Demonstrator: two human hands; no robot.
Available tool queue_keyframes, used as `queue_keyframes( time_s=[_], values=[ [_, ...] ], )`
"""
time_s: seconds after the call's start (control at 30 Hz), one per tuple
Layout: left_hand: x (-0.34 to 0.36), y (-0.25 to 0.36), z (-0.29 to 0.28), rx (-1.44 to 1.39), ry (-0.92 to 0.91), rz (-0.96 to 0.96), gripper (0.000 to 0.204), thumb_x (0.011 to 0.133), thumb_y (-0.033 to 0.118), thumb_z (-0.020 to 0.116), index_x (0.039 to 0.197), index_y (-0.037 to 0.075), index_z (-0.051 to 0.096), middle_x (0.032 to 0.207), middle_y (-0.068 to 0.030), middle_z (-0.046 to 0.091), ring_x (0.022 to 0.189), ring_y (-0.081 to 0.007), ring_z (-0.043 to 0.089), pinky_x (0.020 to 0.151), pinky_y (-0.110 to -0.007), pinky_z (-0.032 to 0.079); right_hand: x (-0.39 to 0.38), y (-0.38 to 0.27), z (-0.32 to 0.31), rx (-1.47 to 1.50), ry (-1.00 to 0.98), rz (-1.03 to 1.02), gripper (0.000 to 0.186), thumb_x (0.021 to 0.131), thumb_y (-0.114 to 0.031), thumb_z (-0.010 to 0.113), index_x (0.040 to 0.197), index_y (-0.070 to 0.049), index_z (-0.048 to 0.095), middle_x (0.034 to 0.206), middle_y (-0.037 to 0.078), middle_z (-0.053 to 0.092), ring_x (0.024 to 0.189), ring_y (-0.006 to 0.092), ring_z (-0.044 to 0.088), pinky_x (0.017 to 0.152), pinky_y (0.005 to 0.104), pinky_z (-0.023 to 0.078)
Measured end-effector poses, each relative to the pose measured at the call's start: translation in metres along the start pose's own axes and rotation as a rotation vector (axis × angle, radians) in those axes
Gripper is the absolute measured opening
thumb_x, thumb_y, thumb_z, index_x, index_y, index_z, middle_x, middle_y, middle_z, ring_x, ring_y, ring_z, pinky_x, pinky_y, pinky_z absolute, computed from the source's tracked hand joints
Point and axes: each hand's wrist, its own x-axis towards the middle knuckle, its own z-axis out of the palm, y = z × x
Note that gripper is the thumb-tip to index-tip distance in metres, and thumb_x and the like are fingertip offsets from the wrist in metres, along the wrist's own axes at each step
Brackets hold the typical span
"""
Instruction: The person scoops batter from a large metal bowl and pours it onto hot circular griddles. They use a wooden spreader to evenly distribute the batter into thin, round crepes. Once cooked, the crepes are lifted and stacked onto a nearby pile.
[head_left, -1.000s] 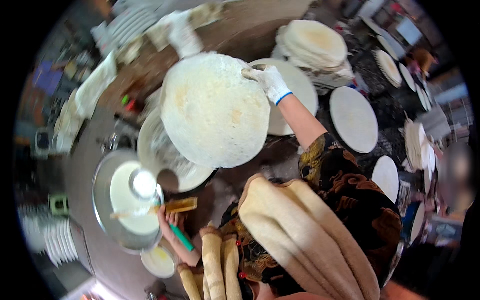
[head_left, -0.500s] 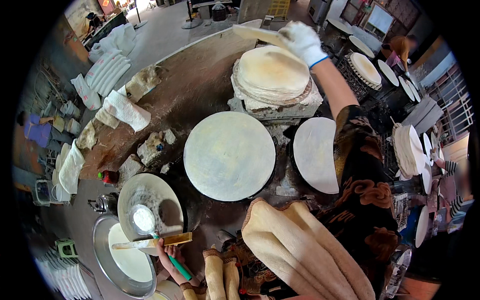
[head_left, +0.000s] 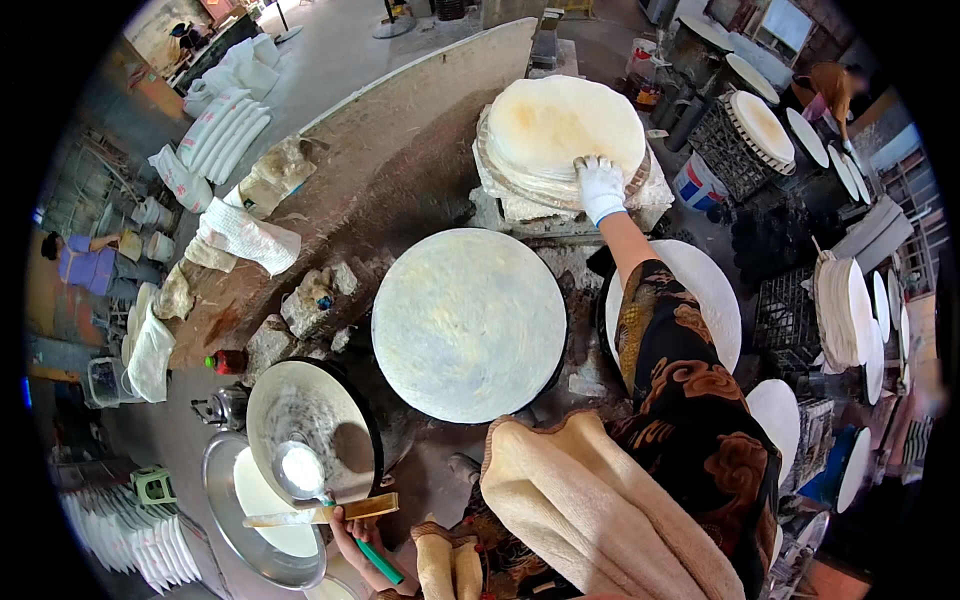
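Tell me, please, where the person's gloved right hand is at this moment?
In the head view, the right hand rests upper right on the near edge of the stack of flatbreads, beyond the round griddle.

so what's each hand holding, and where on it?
Left hand: green-handled ladle, gripped at the handle. Right hand, gloved: holds nothing, resting on the stack of round sheets.

Single head-worn fisheye view looked steeply down on the round griddle [head_left: 468,322] at frame centre, close; own forearms entered from the lower edge, floor bent around the upper rim.
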Motion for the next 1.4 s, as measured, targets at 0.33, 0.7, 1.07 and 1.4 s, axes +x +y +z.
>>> queue_keyframes(
  time_s=[0.33, 0.7, 1.07, 1.4],
  values=[
    [-0.010, 0.001, -0.013, -0.150, -0.123, -0.028, 0.019, 0.095, 0.021, 0.052, 0.083, 0.006, 0.054, 0.052, 0.0056, 0.039, 0.038, -0.0044, 0.035, 0.032, -0.020, 0.034, 0.011, -0.051, -0.055, 0.028, -0.176, 0.104, 0.038, 0.086, -0.018, 0.048, 0.123, -0.017, 0.056, 0.115, 0.010, 0.058, 0.112, 0.0273, 0.053, 0.090, 0.0449, 0.042],
    [0.030, 0.014, -0.060, 0.243, 0.025, 0.001, 0.015, 0.087, 0.014, 0.062, 0.085, 0.006, 0.049, 0.055, 0.0055, 0.041, 0.041, -0.0049, 0.040, 0.035, -0.021, 0.032, -0.285, -0.420, -0.266, 1.196, -0.896, -1.447, 0.055, 0.088, -0.037, 0.051, 0.124, 0.005, 0.050, 0.122, 0.025, 0.057, 0.107, 0.0358, 0.059, 0.093, 0.0393, 0.045],
    [0.221, 0.116, -0.345, 0.042, 0.156, -0.155, 0.030, 0.095, 0.034, 0.054, 0.101, 0.006, 0.050, 0.056, 0.0034, 0.042, 0.044, -0.0086, 0.041, 0.038, -0.022, 0.033, -0.395, -0.671, -0.333, 0.663, -0.819, -1.015, 0.037, 0.096, -0.025, 0.041, 0.127, -0.011, 0.051, 0.101, 0.024, 0.064, 0.095, 0.0398, 0.062, 0.083, 0.0481, 0.049],
    [0.269, 0.175, -0.472, 1.261, 0.263, -0.262, 0.027, 0.090, 0.014, 0.042, 0.107, -0.006, 0.050, 0.072, -0.0207, 0.063, 0.056, -0.0319, 0.064, 0.053, -0.040, 0.049, -0.414, -0.724, -0.351, 0.564, -1.504, -0.807, 0.039, 0.094, -0.031, 0.048, 0.112, 0.001, 0.062, 0.084, 0.019, 0.067, 0.075, 0.0309, 0.066, 0.072, 0.0386, 0.052]
  ],
)
